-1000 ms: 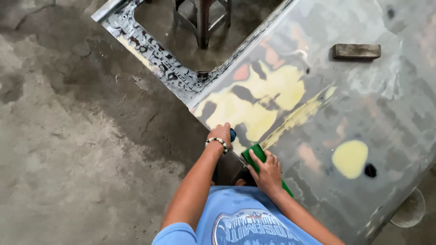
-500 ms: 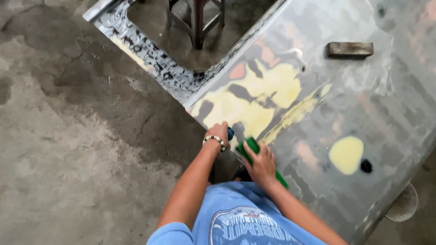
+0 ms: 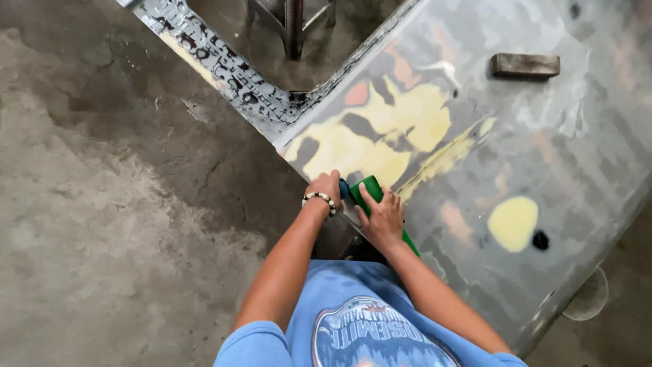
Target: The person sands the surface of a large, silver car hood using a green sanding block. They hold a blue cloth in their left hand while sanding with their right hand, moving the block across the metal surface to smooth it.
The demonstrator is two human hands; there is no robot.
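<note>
Green tool (image 3: 372, 192): rigid, prob. light; grip mid-body. Your right hand (image 3: 382, 219) clamps it on panel (image 3: 543, 143). Left hand (image 3: 324, 187) closed at its front end.

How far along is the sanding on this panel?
Partly done, it seems. Much of the panel is already dull grey, and yellow filler has been spread and looks partly smoothed. In hand: the left hand and right hand grip a green tool at the panel's near edge. Left: the filler patches, including a round spot, show unpainted. A block lies idle.
</note>
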